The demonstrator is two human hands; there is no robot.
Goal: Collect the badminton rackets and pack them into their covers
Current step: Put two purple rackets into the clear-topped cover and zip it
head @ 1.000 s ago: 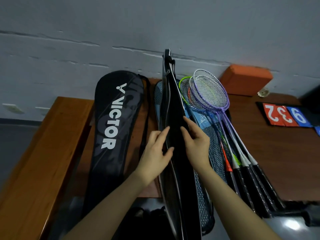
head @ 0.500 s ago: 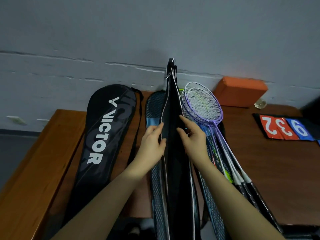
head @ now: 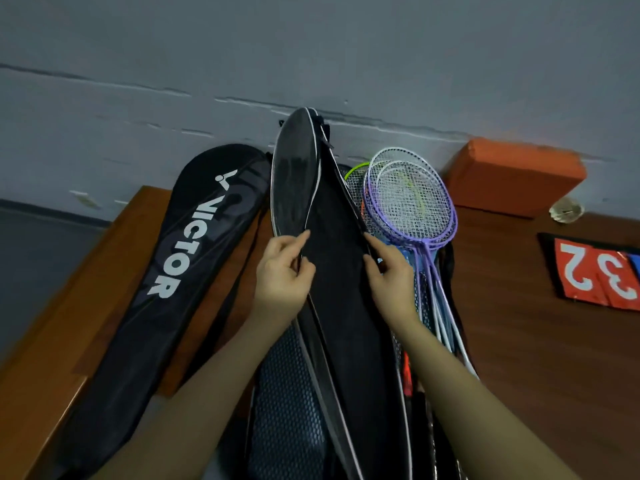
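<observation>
Pinching cover [head: 332,258] edges, both hands: left hand [head: 282,277] grips the white-piped left flap, right hand [head: 389,271] grips the right edge, cover spread open, upright against wall [head: 311,46]. Rackets [head: 410,202] lie just right on table [head: 536,341]. VICTOR cover [head: 173,271] lies left. Orange block [head: 512,174] behind.

Sitting on the brown table [head: 540,341] by the grey wall [head: 311,46]: an orange block [head: 512,174], red number cards [head: 599,275] (showing 2 and 3), something small and shiny [head: 567,209].
</observation>
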